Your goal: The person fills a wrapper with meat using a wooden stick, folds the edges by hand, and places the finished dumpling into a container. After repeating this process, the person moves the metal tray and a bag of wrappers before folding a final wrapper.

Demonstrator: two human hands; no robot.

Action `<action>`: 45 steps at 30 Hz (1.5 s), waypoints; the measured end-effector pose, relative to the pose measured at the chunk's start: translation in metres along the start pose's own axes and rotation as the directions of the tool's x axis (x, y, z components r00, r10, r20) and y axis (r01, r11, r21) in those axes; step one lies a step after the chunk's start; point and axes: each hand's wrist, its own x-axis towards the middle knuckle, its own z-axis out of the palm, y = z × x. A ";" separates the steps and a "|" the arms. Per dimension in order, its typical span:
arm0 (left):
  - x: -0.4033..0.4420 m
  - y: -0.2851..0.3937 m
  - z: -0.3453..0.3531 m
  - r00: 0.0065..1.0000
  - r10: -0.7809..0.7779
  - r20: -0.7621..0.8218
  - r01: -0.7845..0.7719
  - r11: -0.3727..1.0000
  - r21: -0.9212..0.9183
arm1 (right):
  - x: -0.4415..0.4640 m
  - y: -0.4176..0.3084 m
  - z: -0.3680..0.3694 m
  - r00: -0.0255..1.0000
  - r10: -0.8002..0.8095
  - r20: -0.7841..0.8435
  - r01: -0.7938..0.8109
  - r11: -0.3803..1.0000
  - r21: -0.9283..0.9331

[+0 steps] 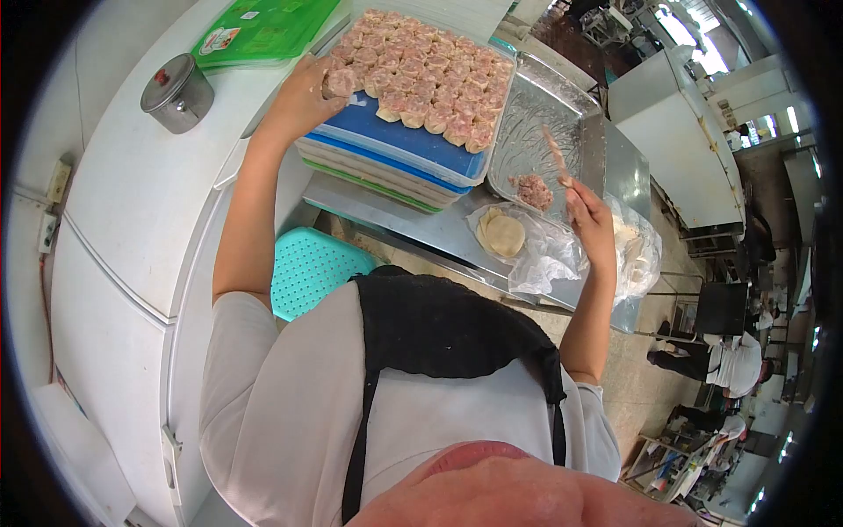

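Black apron [457, 321] is hanging in front of the wearer; perforated turquoise stool [318, 263] is standing just past it, under the edge of the steel bench [457, 216].

Near side of bench: round dough wrappers [504, 235] are lying stacked on crumpled clear plastic. Beside them, a clear plastic bag [645, 263] is holding pale contents, can't tell what.

Right hand [590, 221]: grip is closing thumb-to-fingers, pinching a meat-smeared spatula [555, 151]. It's pointing away over a steel tray [575, 97]. That tray is holding a lump of minced meat [531, 191] in its near end, with smears coating the bottom.

Left hand [307, 98]: grip is curling around one meat-filled dumpling [339, 83], holding it at the left edge of the top blue-bottomed tray [430, 151]. More open-topped dumplings [430, 75] are filling that tray's far part in tight rows; blue is showing along the near side. Further trays [378, 180] are stacking underneath.

Left: lidded metal pot [180, 98], red knob, is sitting on a white cabinet top; contents hidden. Green plastic packaging [263, 31] beyond is carrying a white-and-red label [218, 40], print too small to read.

Far right: two people [736, 364] are showing.
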 end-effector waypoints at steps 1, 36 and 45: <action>0.002 0.000 0.003 0.998 0.038 -0.042 -0.037 0.999 0.038 | -0.007 0.006 -0.004 1.000 0.007 -0.005 -0.007 1.000 0.000; -0.104 0.237 0.297 0.887 0.281 0.367 -0.171 0.937 -0.303 | 0.080 0.124 -0.129 0.829 -0.044 0.558 0.520 0.429 -0.738; -0.093 0.243 0.281 0.882 0.076 0.466 0.015 0.982 -0.189 | 0.087 0.158 -0.113 0.822 -0.191 0.537 0.547 0.529 -0.649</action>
